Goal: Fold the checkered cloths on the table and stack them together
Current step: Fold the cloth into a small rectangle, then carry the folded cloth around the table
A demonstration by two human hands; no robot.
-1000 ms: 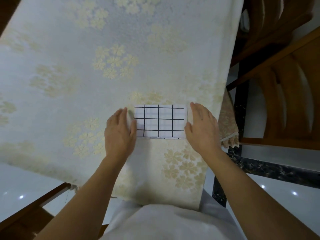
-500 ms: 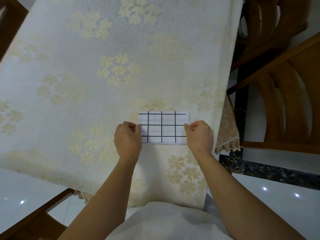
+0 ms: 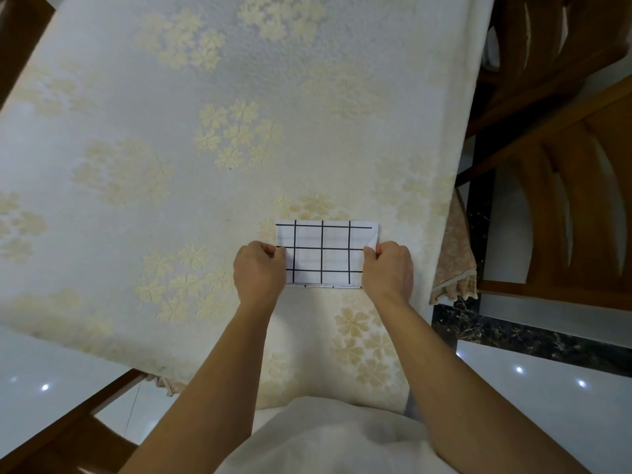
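folded checkered cloth (image 3: pixel 326 253) sits near the tablecloth (image 3: pixel 171 165) edge; left hand (image 3: pixel 259 272) pinches its left side, right hand (image 3: pixel 388 270) pinches the right; looks like several layers, hard to tell

text: none legible | labels: none | numbers: none

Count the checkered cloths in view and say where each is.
1 visible: a folded cloth on the table near its front edge, the left hand pinching its left end, the right hand its right end. More may be stacked beneath.
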